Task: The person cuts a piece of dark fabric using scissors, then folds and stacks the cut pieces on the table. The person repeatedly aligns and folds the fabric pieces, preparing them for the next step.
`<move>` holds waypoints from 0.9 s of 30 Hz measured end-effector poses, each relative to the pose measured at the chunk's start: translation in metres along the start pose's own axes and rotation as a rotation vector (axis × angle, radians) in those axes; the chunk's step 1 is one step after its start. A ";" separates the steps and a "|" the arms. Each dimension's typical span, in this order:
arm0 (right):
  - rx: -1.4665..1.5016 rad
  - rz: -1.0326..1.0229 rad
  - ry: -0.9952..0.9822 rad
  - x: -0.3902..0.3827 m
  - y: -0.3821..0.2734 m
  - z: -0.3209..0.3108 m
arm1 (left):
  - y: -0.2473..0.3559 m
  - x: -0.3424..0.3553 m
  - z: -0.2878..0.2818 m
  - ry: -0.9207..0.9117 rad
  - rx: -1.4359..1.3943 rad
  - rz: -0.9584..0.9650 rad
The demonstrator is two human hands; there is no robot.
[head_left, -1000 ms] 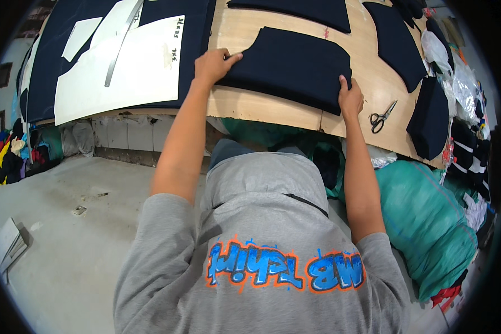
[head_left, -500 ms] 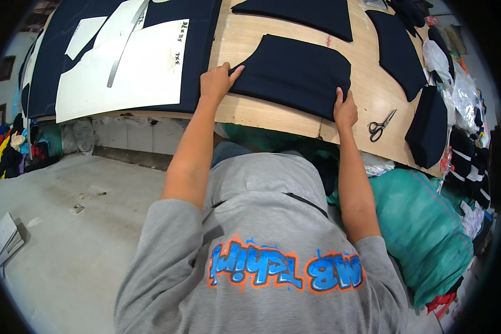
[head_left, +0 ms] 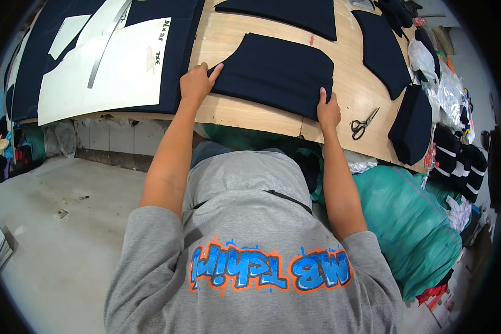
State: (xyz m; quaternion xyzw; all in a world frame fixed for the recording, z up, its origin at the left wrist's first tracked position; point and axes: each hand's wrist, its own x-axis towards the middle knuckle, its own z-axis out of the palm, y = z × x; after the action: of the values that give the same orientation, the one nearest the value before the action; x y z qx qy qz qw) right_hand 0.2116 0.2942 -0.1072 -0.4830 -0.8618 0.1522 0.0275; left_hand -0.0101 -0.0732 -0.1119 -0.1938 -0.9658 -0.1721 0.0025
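Note:
A stack of cut navy fabric pieces [head_left: 273, 69] lies flat on the wooden table [head_left: 339, 125], with a curved upper-left edge. My left hand [head_left: 197, 83] grips its left end, thumb on top and fingers tucked at the edge. At the opposite end, my right hand [head_left: 329, 111] pinches the right edge, its thumb pointing away from me. Just right of that hand lie black-handled scissors [head_left: 364, 123] with the blades partly apart. Left of my left hand, a white card pattern [head_left: 106, 75] rests on a wide navy cloth [head_left: 181, 42].
A metal ruler [head_left: 103, 53] crosses the patterns. More navy pieces lie at the far edge [head_left: 289, 14] and right [head_left: 381, 53], with a folded navy bundle [head_left: 411, 125] at the table's right end. Clear plastic bags [head_left: 451, 89] crowd that side. A green sack [head_left: 406, 222] bulges below.
The whole view has swung slightly right, so everything sits further left in the picture. Both hands keep their hold at the same ends of the navy stack.

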 end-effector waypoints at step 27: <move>-0.054 -0.019 -0.013 -0.018 0.009 -0.003 | 0.007 -0.007 0.003 -0.063 -0.117 -0.281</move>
State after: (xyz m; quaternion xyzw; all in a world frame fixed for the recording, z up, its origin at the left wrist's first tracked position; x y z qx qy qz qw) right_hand 0.2292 0.2839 -0.1048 -0.4742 -0.8704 0.1317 0.0103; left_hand -0.0010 -0.0686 -0.1124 -0.0619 -0.9714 -0.2205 -0.0629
